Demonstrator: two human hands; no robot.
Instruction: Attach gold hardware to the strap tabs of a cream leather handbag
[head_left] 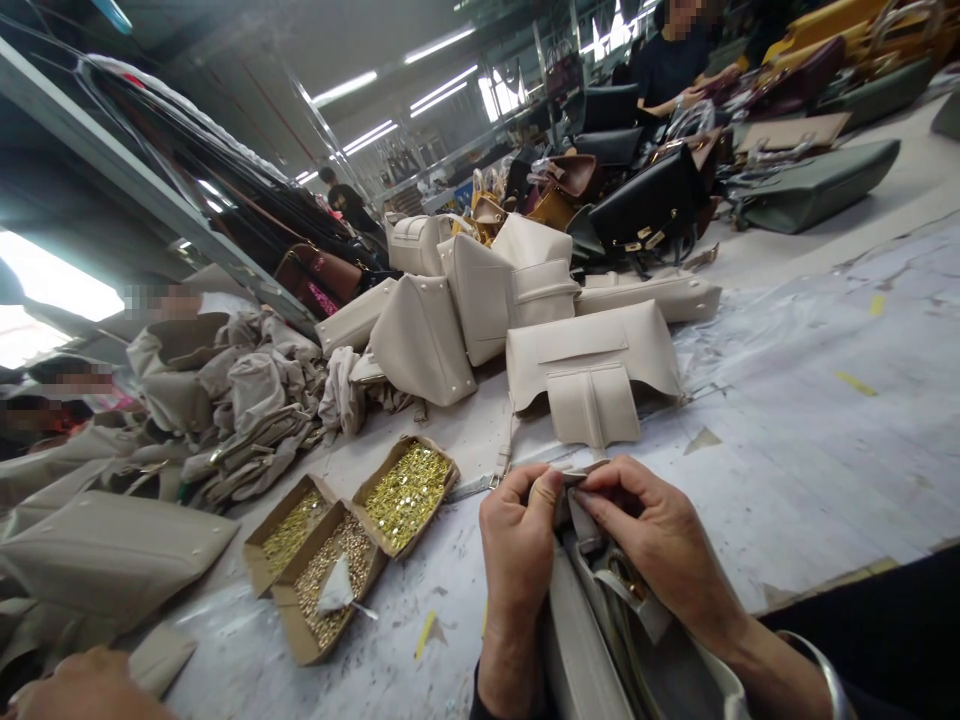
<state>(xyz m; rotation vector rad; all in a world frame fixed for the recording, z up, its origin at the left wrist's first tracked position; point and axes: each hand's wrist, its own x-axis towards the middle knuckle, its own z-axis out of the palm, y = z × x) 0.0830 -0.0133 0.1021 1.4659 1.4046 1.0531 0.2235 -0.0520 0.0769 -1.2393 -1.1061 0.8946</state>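
A light beige handbag [581,640] lies in front of me with its opening towards me, and a gold metal fitting [626,575] shows inside. My left hand [521,535] pinches the far end of the bag between thumb and fingers. My right hand [652,530] grips the same edge just to the right, closed on a narrow leather strap piece [583,520]. Both sets of fingertips nearly meet at the top edge. Whether a small part sits between them is hidden. Just beyond lies another beige handbag [592,345] with its flap hanging forward.
Left of my hands stand cardboard trays of small gold hardware [405,495] and copper-coloured pieces [337,570], with a white scrap on top. Beige bags [424,340] are piled behind. Another person's hand [86,685] is at lower left. Black and green bags [825,185] lie at the far right.
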